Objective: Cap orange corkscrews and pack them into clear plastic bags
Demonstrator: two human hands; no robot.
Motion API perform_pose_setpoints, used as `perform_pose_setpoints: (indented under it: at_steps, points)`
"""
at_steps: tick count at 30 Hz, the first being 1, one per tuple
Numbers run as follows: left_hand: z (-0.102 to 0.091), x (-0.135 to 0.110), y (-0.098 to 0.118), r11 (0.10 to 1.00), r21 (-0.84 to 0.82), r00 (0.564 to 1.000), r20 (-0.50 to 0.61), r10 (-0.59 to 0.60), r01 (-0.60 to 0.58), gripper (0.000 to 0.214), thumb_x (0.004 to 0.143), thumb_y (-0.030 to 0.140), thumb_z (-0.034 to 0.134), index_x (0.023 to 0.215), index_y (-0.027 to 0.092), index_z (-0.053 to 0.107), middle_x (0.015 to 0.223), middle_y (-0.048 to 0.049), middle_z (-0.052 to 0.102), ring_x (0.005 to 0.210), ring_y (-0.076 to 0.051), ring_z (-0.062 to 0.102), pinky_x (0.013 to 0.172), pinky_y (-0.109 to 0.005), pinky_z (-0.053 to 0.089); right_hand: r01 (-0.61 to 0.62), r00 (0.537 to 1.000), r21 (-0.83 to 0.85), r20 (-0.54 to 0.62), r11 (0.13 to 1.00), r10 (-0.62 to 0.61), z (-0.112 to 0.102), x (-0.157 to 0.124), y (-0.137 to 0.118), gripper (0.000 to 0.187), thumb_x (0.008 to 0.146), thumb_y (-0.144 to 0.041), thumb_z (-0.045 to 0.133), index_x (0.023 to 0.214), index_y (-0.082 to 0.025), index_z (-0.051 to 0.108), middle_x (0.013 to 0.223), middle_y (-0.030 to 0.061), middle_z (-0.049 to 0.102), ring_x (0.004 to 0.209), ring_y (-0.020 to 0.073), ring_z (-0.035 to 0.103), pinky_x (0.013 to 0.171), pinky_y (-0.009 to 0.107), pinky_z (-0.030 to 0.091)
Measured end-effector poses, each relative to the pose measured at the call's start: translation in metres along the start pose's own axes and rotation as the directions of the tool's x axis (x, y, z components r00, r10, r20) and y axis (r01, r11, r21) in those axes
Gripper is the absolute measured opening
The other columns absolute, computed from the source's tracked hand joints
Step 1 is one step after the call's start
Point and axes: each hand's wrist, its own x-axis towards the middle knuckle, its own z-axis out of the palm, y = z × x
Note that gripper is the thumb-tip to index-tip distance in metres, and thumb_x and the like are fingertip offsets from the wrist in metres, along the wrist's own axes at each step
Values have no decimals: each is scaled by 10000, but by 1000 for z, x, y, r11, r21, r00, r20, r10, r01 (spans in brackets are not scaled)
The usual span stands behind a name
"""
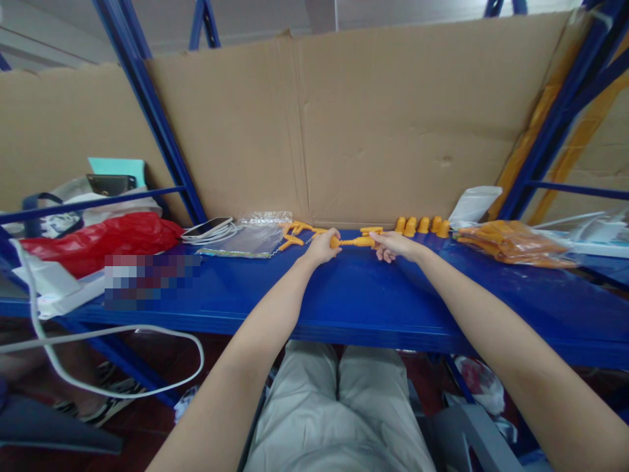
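Both my hands reach to the back of a blue metal shelf (344,295). My left hand (322,247) is closed around one end of a slim orange plastic rod (354,242). My right hand (394,245) pinches the rod's other end, fingers curled. Left of my left hand lie loose orange plastic pieces (293,234) with a thin metal chain. A row of several small orange caps (422,225) stands upright just behind my right hand.
A cardboard sheet (393,118) backs the shelf. A clear plastic bag (250,239) and a phone with white cable (209,229) lie at left, beside a red bag (98,239). A bag of orange parts (511,242) lies at right. Blue rack posts (162,131) flank the space.
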Motion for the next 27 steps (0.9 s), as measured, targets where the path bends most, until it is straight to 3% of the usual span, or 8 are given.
perform_pose_setpoints:
  at_steps: [3, 7, 13, 20, 24, 27]
  points:
    - [1, 0, 0, 1000, -12, 1000, -4, -10, 10, 268, 706, 137, 695, 925, 210, 559, 668, 46, 547, 708, -139, 583, 723, -251, 465, 69, 998, 7, 5, 998, -69, -2, -2, 2, 347, 943, -474, 422, 963, -155, 556, 583, 11, 633, 365, 62, 503, 320, 152, 331]
    - [1, 0, 0, 999, -32, 1000, -16, -21, 20, 272, 696, 125, 699, 919, 204, 565, 694, 36, 564, 724, -139, 583, 725, -250, 465, 160, 987, 3, -36, 987, -159, -2, -1, 4, 296, 879, -285, 600, 1141, -174, 517, 738, 13, 691, 427, 58, 540, 360, 148, 390]
    - [0, -1, 1, 998, -62, 999, 21, -26, 27, 265, 715, 130, 693, 932, 202, 558, 654, 54, 543, 649, -120, 578, 696, -236, 463, 166, 985, -20, -36, 986, -167, -2, 1, 3, 105, 875, -230, 594, 917, -133, 590, 633, 10, 665, 401, 61, 514, 377, 169, 386]
    - [0, 0, 0, 998, -52, 1000, 13, -25, 26, 265, 700, 128, 703, 910, 208, 563, 668, 49, 548, 691, -129, 590, 714, -238, 470, 220, 975, -88, 34, 972, -217, -5, -1, 4, 292, 874, -379, 583, 702, -143, 577, 512, 5, 600, 384, 66, 497, 364, 177, 350]
    - [-1, -1, 0, 997, -73, 1000, 15, -21, 22, 261, 703, 127, 699, 910, 206, 561, 665, 48, 551, 670, -124, 590, 693, -233, 474, 227, 974, -117, 36, 967, -224, -5, 1, 5, 297, 878, -391, 573, 704, -151, 565, 529, 4, 594, 395, 68, 503, 370, 178, 353]
    - [-2, -2, 1, 990, -131, 998, 52, -46, 53, 258, 729, 115, 670, 939, 206, 551, 627, 62, 542, 578, -103, 572, 632, -215, 472, 249, 967, -179, 3, 952, -253, -5, 4, 6, 244, 883, -387, 558, 837, -148, 587, 678, 35, 657, 440, 78, 537, 396, 189, 393]
